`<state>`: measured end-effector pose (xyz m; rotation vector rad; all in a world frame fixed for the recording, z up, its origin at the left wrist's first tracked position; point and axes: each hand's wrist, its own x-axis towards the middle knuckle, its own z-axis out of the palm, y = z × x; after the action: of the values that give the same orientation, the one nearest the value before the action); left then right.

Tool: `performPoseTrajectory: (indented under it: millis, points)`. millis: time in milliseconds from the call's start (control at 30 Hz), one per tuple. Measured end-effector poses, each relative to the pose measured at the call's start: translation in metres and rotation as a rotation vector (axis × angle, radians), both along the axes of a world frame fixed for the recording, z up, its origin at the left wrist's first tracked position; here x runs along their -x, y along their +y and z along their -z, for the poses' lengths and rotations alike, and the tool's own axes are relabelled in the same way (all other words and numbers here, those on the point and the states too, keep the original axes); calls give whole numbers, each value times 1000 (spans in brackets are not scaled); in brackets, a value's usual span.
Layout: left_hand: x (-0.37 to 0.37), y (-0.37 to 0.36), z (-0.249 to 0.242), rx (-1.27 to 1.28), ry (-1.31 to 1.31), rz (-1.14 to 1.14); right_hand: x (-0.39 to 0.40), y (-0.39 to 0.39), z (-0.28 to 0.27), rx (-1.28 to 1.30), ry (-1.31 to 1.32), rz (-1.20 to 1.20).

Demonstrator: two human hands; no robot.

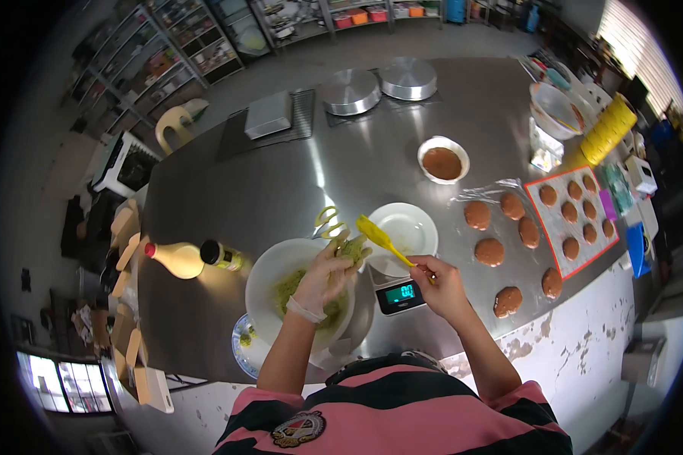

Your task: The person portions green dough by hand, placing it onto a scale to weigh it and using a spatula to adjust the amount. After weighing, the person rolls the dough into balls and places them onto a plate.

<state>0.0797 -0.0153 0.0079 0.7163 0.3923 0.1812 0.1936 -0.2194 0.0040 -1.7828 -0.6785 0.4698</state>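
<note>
My left hand (328,274), in a thin clear glove, hovers over a white mixing bowl (272,274) of green dough and pinches a lump of that green dough (352,249). My right hand (440,286) grips the handle of a yellow spatula (379,236), whose blade touches the lump. Behind the spatula, a smaller white bowl (408,227) stands on a digital scale (399,294) with a lit display.
Brown dough balls (490,251) lie on the steel table (281,182) at right, more on a red-edged mat (577,214). A bowl of brown powder (442,161), two round steel pans (350,91), a tipped bottle (176,258), a small jar (221,255) and stacked yellow cups (609,129) stand around.
</note>
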Motion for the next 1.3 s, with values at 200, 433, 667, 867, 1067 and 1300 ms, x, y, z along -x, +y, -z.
performPoseTrajectory:
  millis: [200, 433, 667, 867, 1067, 1300]
  points:
    - [64, 23, 0, -13, -78, -113, 34, 40, -8, 79, -256, -130]
    - [121, 38, 8, -300, 157, -224, 57, 69, -25, 93, -488, -307]
    - [139, 37, 11, -419, 192, -381, 72, 83, -36, 117, -647, -334]
    - [139, 37, 9, -476, 235, -363, 85, 88, -41, 204, -771, -375]
    - [140, 43, 20, -510, 240, -359, 92, 82, -42, 265, -905, -386]
    - [140, 48, 24, -520, 203, -391, 92, 72, -50, 250, -868, -356]
